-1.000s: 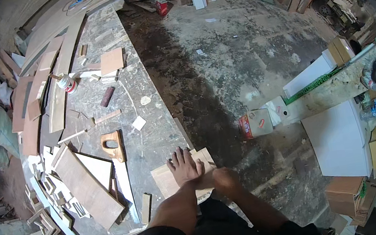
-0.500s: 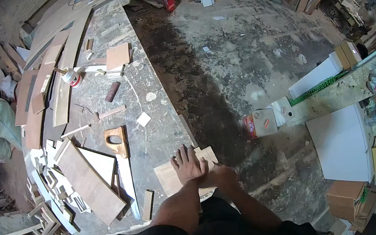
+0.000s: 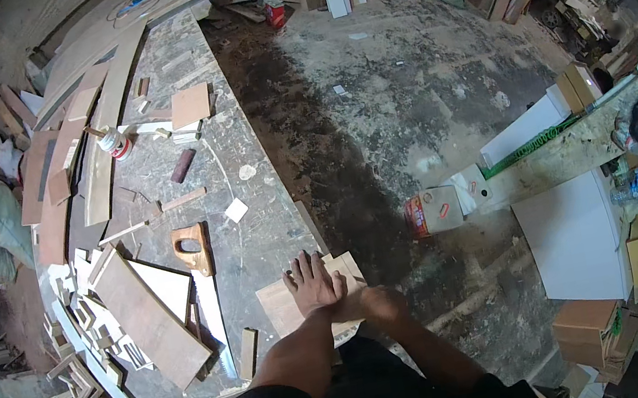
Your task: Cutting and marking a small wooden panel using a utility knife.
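Observation:
My left hand [image 3: 314, 287] lies flat with its fingers spread on a pale wooden board [image 3: 276, 306] at the near right edge of the workbench. Just right of it, my right hand [image 3: 384, 304] is closed at the board's right edge. Whatever it grips is hidden under its fingers. A short wood offcut [image 3: 248, 352] lies to the left of the board. Beyond that rests a handsaw [image 3: 193, 254] with a wooden handle, its blade toward me.
Left on the workbench [image 3: 255, 218] are a large plywood panel [image 3: 153, 324] and a pile of white offcuts [image 3: 110, 339]. Farther up stand a glue bottle [image 3: 116, 143] and a thin square panel [image 3: 189, 106]. A plastic jerrycan [image 3: 440, 208] stands on the floor at right.
My right hand has shifted slightly right, away from my left hand. The left hand stays pressed on the board. The whole view has drifted a little.

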`<move>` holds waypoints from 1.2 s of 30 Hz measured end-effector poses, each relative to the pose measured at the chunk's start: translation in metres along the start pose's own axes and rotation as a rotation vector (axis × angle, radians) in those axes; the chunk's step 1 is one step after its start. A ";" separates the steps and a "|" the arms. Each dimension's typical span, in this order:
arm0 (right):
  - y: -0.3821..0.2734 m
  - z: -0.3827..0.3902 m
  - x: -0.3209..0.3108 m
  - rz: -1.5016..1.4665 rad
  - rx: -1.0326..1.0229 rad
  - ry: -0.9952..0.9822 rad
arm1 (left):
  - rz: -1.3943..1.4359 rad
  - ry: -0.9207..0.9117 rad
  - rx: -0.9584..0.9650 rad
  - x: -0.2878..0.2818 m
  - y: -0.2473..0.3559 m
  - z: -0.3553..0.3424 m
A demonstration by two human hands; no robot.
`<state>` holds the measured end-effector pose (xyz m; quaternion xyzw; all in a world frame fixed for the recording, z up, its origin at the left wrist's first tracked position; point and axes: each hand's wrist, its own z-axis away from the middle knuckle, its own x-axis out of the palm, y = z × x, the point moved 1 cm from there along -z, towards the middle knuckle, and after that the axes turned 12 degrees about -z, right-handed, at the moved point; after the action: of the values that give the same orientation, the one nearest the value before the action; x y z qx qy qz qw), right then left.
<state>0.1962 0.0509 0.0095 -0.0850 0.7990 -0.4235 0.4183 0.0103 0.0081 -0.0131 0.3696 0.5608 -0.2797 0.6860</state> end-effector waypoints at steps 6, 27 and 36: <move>0.027 -0.017 0.020 0.203 0.754 -0.476 | 0.023 -0.049 0.013 -0.006 0.015 0.000; 0.020 -0.018 0.032 0.156 0.731 -0.410 | -0.028 -0.069 -0.018 -0.006 0.001 -0.002; -0.007 -0.051 0.050 0.167 0.800 -0.558 | -0.029 -0.016 -0.079 -0.010 -0.027 0.005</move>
<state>0.1250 0.0534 0.0000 0.0365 0.4355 -0.6232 0.6486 -0.0106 -0.0112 -0.0076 0.3319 0.5711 -0.2705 0.7003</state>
